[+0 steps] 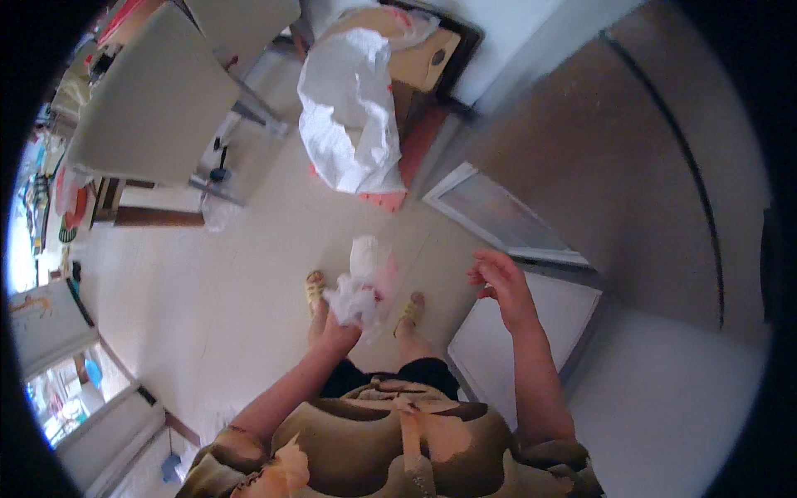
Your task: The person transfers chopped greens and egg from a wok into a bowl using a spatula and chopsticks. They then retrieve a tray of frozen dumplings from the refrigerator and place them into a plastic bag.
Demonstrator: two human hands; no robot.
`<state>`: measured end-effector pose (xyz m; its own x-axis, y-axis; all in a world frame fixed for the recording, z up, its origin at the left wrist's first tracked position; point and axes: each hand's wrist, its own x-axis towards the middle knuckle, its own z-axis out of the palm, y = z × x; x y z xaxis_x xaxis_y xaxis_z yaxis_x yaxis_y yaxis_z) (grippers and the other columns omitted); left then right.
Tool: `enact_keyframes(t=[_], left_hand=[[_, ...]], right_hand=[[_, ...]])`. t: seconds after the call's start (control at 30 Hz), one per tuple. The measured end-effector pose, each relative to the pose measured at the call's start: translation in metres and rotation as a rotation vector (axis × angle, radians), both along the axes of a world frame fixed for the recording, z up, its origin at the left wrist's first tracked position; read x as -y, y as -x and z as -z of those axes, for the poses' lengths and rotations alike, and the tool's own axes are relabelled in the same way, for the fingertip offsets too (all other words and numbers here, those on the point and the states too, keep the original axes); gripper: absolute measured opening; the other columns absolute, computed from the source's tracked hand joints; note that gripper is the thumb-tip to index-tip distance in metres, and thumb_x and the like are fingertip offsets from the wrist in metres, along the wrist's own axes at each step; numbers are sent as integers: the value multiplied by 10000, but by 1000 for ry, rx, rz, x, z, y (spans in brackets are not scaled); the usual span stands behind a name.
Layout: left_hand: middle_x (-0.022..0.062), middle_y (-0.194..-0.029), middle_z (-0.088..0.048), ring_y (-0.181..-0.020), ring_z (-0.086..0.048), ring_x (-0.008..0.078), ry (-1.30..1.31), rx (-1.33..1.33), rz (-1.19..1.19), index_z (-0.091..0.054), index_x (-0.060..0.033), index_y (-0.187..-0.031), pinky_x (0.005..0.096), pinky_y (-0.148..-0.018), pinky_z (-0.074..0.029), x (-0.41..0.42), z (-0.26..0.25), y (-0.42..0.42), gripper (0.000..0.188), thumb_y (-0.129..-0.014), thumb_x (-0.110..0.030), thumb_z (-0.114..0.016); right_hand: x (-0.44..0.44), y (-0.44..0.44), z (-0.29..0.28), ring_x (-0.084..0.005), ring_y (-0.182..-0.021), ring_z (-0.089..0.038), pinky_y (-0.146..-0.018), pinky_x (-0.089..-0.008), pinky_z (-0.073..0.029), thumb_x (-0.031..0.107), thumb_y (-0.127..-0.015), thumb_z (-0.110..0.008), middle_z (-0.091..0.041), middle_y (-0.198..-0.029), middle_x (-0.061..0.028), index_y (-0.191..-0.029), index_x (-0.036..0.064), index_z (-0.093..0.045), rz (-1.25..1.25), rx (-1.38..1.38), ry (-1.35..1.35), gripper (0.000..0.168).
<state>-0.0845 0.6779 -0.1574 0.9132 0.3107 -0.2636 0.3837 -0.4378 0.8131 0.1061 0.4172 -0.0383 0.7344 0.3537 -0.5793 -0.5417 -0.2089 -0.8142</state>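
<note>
My left hand is closed around a crumpled translucent plastic bag, partly hidden by it. A white object and something pinkish, both blurred, show just beyond the bag. My right hand is raised to the right with its fingers apart and slightly curled, holding nothing. Beneath it, without clear contact, lies a white panel or lid. Farther ahead on the floor stands a large crumpled white bag, beside a cardboard box.
A framed panel leans near a large brown-grey cabinet or appliance on the right. A pale chair stands at upper left, near a cluttered table. A clear plastic bag lies by a low wooden piece. My sandalled feet are on the tiled floor.
</note>
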Motion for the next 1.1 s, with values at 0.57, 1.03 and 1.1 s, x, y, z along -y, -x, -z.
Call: enact_keyframes(t=[0.57,1.03,1.1], left_hand=[[81,-943,-634,-827,-573,170,558,-10,269,-623,-2,-1026,315,-758,-470,109,-91,-82,215,-867,-127,-548],[96,-1018,-587,-958,-537,201,975,-116,-264,-574,-2,-1078,327,-898,-409,115,-86,-64,334,-975,-275,-412],[93,-1032,-583,-971,-534,203,788,-55,-115,-578,-11,-1069,324,-891,-413,111,-65,-57,304,-963,-253,-426]], right_hand=[[9,52,17,-167,-891,-604,-801,-285,-476,85,-847,-614,-638,-1015,-60,-1054,42,-604,277,288,104,212],[43,74,28,-60,-545,-390,-481,-231,-321,142,-922,-507,-500,-727,31,-1014,104,-589,739,-255,-479,129],[38,74,24,-66,-554,-391,-492,-237,-335,162,-924,-518,-528,-767,26,-1010,108,-597,791,-321,-543,128]])
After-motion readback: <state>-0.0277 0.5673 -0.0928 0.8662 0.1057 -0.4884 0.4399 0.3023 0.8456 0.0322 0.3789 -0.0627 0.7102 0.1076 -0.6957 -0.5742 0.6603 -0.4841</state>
